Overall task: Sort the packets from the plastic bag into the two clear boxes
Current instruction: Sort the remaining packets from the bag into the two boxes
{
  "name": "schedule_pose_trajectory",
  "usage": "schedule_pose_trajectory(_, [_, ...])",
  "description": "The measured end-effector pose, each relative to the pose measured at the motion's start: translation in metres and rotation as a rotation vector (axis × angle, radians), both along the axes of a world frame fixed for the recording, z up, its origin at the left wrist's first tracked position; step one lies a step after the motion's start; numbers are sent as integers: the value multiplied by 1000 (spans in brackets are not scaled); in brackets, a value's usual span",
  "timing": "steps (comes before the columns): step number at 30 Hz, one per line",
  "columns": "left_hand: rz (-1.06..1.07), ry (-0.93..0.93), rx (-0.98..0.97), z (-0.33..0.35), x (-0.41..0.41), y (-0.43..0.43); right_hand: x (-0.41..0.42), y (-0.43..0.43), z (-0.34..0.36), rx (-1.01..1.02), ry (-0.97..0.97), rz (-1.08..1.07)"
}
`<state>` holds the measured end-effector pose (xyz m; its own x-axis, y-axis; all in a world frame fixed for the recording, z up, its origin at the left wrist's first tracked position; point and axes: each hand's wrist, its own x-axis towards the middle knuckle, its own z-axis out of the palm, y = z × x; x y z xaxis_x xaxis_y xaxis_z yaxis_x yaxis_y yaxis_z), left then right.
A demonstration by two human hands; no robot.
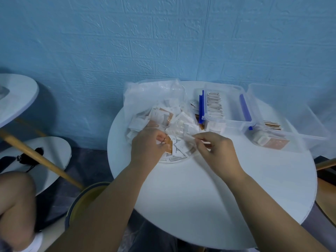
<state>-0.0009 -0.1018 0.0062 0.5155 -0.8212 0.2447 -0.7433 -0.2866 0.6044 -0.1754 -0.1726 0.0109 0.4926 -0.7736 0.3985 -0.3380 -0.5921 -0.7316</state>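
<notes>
Left hand (pixel 147 147) pinches plastic bag (pixel 145 95) at mouth. Packets (pixel 161 116) heaped inside: light, thin, slippery, bendable; take by edges. Right hand (pixel 217 150) pinches bag film too. Rightward, blue-latched clear box (pixel 234 122) holds upright row; second clear box (pixel 312 124) holds few.

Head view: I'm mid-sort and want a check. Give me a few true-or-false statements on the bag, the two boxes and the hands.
1. The plastic bag lies to the left of both clear boxes. True.
2. The box with blue latches is empty. False: packets stand in a row inside it.
3. The left hand and the right hand both pinch at the bag's near end. True.
4. The right hand is reaching into the right-hand box. False: it is at the bag, well clear of that box, which holds a few packets at its near end.
</notes>
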Motion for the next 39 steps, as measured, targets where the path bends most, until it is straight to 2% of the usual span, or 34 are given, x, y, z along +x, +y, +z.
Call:
schedule_pose_trajectory(3, [-5, 77, 67, 2, -1, 2, 0, 0, 4, 166, -141, -80])
schedule_pose_trajectory(7, [0, -85, 210, 4, -2, 2, 3, 5, 7, 492, -299, -62])
schedule_pose_trajectory(9, [7, -147, 262, 6, -3, 2, 5, 10, 5, 568, -280, -32])
schedule_pose_trajectory(11, [-3, -119, 292, 5, -4, 3, 7, 14, -2, 592, -223, -16])
schedule_pose_trajectory(16, [1, 198, 171, 5, -5, 11, 9, 14, -8, 641, -200, -29])
schedule_pose_trajectory(20, [55, 294, 64, 10, 2, 23, 9, 14, -9, 633, -197, -34])
schedule_pose_trajectory(24, [119, 224, -48, 20, 13, 39, 10, 12, -6, 683, -236, -29])
schedule_pose_trajectory(29, [83, 261, -153, 26, 14, 57, 13, 14, -3, 739, -288, -24])
schedule_pose_trajectory(36, [73, 266, -356, 24, -10, 50, -7, 19, 7, 900, -552, 1])
schedule_pose_trajectory(39, [12, 337, -362, 18, -33, 37, -25, 23, 7, 888, -581, -3])
